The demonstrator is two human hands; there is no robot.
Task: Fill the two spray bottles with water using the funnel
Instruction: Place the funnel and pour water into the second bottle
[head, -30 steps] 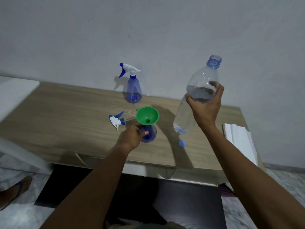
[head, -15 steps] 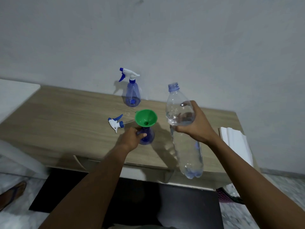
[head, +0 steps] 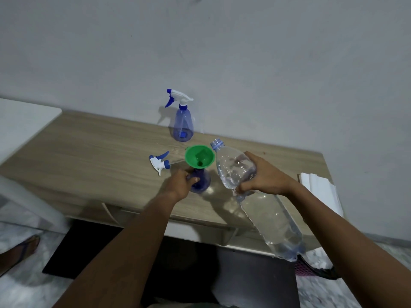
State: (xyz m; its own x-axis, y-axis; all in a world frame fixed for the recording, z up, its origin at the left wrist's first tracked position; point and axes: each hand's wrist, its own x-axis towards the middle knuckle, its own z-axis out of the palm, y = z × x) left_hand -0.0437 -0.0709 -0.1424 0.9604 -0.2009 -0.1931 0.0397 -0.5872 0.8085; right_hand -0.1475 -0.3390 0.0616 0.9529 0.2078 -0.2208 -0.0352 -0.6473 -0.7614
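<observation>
The green funnel stands upright with its spout in the neck of the open spray bottle, a blue see-through one standing on the wooden table near the middle of its near half. My left hand grips this bottle low on its left side, fingers and thumb curled round the body. Just to the right, my right hand wraps round the upper part of a large clear water bottle. I hold it tilted, its base down toward me past the table's near edge and its uncapped mouth up against the funnel's right rim. Water shows inside it by my fingers; I cannot tell whether any is leaving the mouth. Left of the funnel a loose spray head, white and blue, lies on its side on the table. Farther back, close to the grey wall, the second spray bottle stands upright with its trigger head screwed on. At the table's right end lies a stack of white folded material. A white surface adjoins the table's left end, and a foot in a sandal rests on the floor at the near left.
</observation>
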